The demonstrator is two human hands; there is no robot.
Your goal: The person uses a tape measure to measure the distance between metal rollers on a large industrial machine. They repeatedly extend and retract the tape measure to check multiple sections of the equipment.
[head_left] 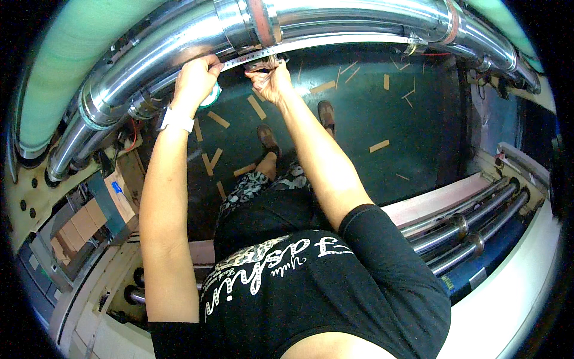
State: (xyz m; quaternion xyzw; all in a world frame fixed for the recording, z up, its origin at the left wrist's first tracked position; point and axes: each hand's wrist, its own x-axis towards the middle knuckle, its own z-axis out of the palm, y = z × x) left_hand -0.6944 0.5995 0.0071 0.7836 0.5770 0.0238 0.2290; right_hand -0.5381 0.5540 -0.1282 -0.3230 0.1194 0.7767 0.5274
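Note:
A white tape measure (pixel 335 40) stretches along the front of the shiny metal rollers (pixel 353 16). My left hand (pixel 197 81) is closed on its blade toward the left, with the fingers pinching the strip. Just below this hand shows a round green and white object (pixel 211 96), partly hidden by the wrist. My right hand (pixel 274 84) is raised under the tape, below a ring collar (pixel 261 23) with a reddish-brown band. Its fingers are bent around a small dark metal part (pixel 263 64), whose kind I cannot make out.
Strips of tan card (pixel 257 107) lie scattered over the dark green floor (pixel 359 119) around my shoes. Large pale green rolls (pixel 78 66) curve past the upper left. More metal rollers (pixel 460 236) sit behind me at the right, beside a white machine frame (pixel 508 269). Cardboard (pixel 81 230) stands at left.

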